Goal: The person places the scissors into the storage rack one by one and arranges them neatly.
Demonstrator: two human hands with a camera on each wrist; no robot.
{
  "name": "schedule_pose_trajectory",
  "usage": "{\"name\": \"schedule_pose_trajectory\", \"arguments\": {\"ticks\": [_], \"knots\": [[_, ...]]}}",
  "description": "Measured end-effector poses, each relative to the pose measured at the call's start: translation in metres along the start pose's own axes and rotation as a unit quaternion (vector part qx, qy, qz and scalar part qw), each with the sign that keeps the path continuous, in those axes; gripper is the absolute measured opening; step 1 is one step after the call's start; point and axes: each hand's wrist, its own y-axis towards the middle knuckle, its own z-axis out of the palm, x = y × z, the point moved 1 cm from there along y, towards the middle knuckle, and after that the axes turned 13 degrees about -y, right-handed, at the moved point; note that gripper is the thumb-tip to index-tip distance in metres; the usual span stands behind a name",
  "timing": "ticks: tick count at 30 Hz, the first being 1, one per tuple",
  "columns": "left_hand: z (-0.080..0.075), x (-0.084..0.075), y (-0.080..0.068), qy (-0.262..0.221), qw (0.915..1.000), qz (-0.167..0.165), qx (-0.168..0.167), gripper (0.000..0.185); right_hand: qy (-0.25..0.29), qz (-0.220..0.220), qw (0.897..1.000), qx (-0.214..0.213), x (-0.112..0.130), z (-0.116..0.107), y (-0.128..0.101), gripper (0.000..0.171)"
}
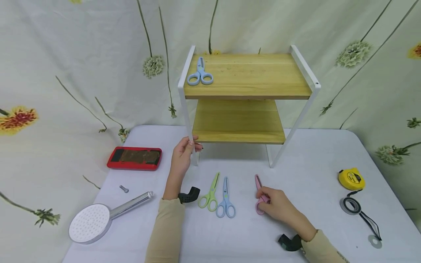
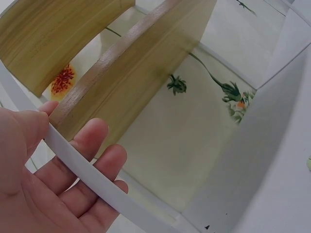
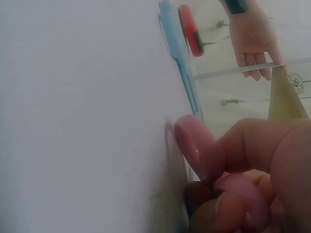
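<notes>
My left hand (image 1: 181, 157) grips the white left front leg (image 1: 185, 113) of a two-tier wooden shelf (image 1: 253, 76), just by the lower board. In the left wrist view the thumb and fingers (image 2: 109, 162) wrap around that white bar. My right hand (image 1: 281, 206) pinches pink scissors (image 1: 258, 181) by the handles, low over the table, blades pointing toward the shelf. The right wrist view shows the pink handle loops (image 3: 200, 145) between thumb and fingers. Left of them lie green scissors (image 1: 213, 190) and blue scissors (image 1: 225, 193). Another blue pair of scissors (image 1: 200, 73) rests on the top board's left end.
On the left are a red case with a dark panel (image 1: 135, 159), a small bolt (image 1: 124, 189) and a shower head (image 1: 92, 223). A yellow tape measure (image 1: 352, 179), a black-and-grey ring with a strap (image 1: 350, 206) and a washer (image 1: 375, 241) lie on the right.
</notes>
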Motion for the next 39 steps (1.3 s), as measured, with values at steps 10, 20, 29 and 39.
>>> {"name": "schedule_pose_trajectory", "arguments": {"ticks": [10,20,29,39], "knots": [[0.000,0.000,-0.001,0.005,1.0000,-0.006,0.000,0.027,0.014,0.006,1.000,0.010,-0.002,0.001,-0.001,0.018],[0.000,0.000,-0.002,0.010,0.9999,-0.007,0.000,0.028,0.043,0.007,0.999,0.031,0.000,-0.005,-0.002,0.017],[0.001,0.004,0.001,-0.008,1.0000,-0.002,0.004,0.028,0.195,-0.114,0.972,0.063,0.025,-0.058,0.006,0.023],[0.000,0.002,0.000,-0.006,1.0000,-0.005,0.001,0.028,0.143,-0.269,0.952,0.037,0.069,-0.146,0.029,0.046]]}}
